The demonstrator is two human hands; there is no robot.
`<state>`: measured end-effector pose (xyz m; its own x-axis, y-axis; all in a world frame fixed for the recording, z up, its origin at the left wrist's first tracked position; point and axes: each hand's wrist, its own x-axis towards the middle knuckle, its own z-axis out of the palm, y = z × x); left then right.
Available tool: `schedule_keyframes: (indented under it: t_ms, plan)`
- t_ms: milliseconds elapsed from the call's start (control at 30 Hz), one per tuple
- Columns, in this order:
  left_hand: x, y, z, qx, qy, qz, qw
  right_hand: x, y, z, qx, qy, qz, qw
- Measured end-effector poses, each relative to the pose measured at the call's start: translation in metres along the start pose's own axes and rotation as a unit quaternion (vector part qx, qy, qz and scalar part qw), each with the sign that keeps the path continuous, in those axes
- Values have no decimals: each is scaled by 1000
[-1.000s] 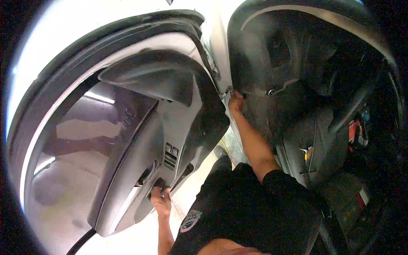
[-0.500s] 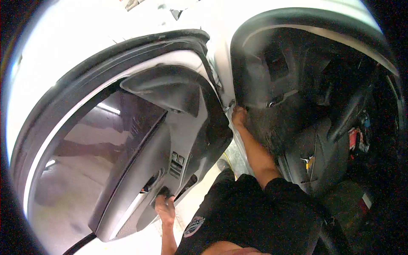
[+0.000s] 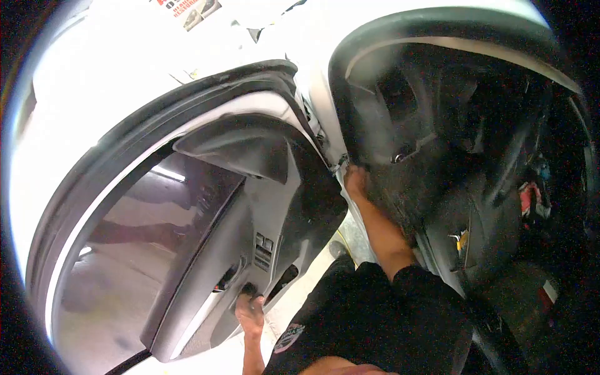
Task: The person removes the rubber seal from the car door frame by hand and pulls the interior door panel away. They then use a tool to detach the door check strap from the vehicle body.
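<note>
An open car door [image 3: 212, 250] fills the left half of the view, its grey inner panel towards me. Fingers of my left hand [image 3: 250, 312] are curled at the panel's lower part, by a dark recess near the armrest. The window switches [image 3: 264, 250] sit just above that hand. My right hand [image 3: 355, 180] reaches to the front edge of the door opening, close to the door hinge [image 3: 338, 164]. Its fingers are bent in against the body edge, and I cannot tell what they hold.
The dark car interior [image 3: 437, 169] lies to the right, framed by a black rubber door seal [image 3: 437, 25]. A yellow-handled item [image 3: 462, 240] and red cloth-like things [image 3: 531, 201] are inside. A printed sheet [image 3: 190, 12] shows at the top.
The door and my left hand sit slightly further right and lower, while the door opening has shifted a little left. More of the printed sheet shows. My right hand stays by the hinge.
</note>
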<state>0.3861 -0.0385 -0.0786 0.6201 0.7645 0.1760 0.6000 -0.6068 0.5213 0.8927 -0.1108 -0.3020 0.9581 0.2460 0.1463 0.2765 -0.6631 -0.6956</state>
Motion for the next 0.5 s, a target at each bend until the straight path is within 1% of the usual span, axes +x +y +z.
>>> schedule_keyframes:
  t_ms: [33, 67, 100, 133, 167, 200, 233, 267, 300, 333, 400, 433, 500]
  plan:
    - [-3, -1, 3, -22, 20, 1, 1000, 2, -3, 2, 39, -29, 25, 998]
    - [-3, 1, 3, -43, 39, 1, 998, 5, -5, 4, 42, -30, 21, 998]
    - [-1, 2, 2, -42, 43, 0, 998, 8, -7, 7, 156, -28, 93, 983]
    - [0, 3, 0, -24, 32, 29, 999, 11, -9, 10, 266, -27, 164, 950]
    - [1, 4, -3, -6, 19, 57, 998, 13, -9, 15, 370, -27, 234, 899]
    - [0, 4, -6, -3, 20, 55, 998, 13, -7, 20, 466, -26, 302, 831]
    - [0, 6, -6, -1, 2, 28, 1000, 17, -5, 24, 554, -24, 364, 748]
    - [1, 7, -6, -1, -16, 2, 1000, 22, 2, 28, 631, -20, 420, 652]
    - [0, 8, -6, 0, -16, 0, 1000, 31, 52, 85, 639, -35, 386, 664]
    - [-1, 8, -5, -14, -9, 0, 1000, 27, 56, 95, 638, -35, 389, 664]
    - [2, 17, -6, -28, -6, 1, 1000, 15, 48, 97, 631, 6, 331, 702]
    - [4, 22, -8, -15, -8, 16, 1000, 9, 50, 94, 628, 9, 336, 702]
    - [8, 26, -9, -1, -19, 31, 999, 5, 34, 55, 532, -29, 282, 798]
